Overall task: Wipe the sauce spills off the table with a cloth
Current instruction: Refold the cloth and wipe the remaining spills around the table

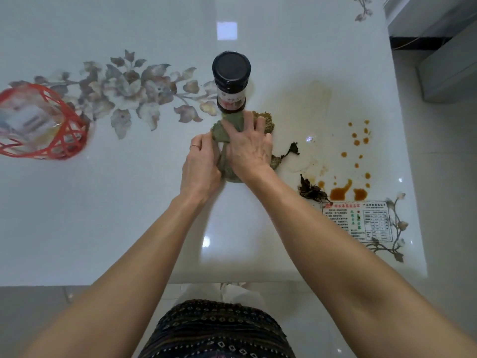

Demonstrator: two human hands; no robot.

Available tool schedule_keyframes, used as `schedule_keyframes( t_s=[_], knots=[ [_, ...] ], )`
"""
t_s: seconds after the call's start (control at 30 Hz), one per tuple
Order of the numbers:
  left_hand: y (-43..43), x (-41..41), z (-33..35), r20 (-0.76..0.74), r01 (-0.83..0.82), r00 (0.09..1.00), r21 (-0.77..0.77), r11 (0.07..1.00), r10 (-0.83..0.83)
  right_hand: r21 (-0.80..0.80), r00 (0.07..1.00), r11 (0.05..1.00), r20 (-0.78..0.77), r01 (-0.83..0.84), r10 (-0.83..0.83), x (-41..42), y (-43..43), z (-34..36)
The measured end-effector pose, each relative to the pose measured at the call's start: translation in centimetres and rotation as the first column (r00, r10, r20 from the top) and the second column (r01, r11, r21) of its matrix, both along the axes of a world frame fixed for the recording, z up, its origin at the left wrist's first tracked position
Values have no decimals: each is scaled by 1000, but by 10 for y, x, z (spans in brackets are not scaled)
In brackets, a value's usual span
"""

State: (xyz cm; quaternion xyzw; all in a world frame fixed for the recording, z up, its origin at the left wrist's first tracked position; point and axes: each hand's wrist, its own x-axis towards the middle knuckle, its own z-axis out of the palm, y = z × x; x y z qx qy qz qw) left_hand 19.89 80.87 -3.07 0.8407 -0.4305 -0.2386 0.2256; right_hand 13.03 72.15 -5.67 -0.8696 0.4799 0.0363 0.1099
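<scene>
A crumpled green cloth [265, 119] lies on the white glossy table [129, 202], just in front of a dark sauce jar [231, 81]. My left hand [201, 166] pinches the cloth's left edge. My right hand [250, 148] lies over the cloth with fingers spread, a fold of cloth between them. Orange-brown sauce spills [343, 191] and drops [360, 136] dot the table to the right, beside a faint smeared stain [317, 99]. Dark leafy scraps [311, 189] lie by the spills.
A red plastic basket [51, 125] with packets stands at the left edge. A printed label [358, 220] is stuck on the table's right front. The table's right edge drops to a tiled floor [444, 177].
</scene>
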Motion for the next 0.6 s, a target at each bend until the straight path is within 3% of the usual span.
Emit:
schedule_keyframes(
  t_s=[0.2, 0.43, 0.6],
  knots=[
    [7, 1, 7, 1, -1, 1000, 21, 1000, 1, -8, 983, 984, 42, 178, -177, -9, 6, 3],
    [7, 8, -2, 52, 22, 998, 40, 999, -24, -31, 997, 997, 52, 64, -62, 2, 14, -5],
    [14, 9, -7, 91, 94, 991, 40, 995, -97, -78, 964, 963, 90, 257, -250, -54, 10, -12]
  ],
)
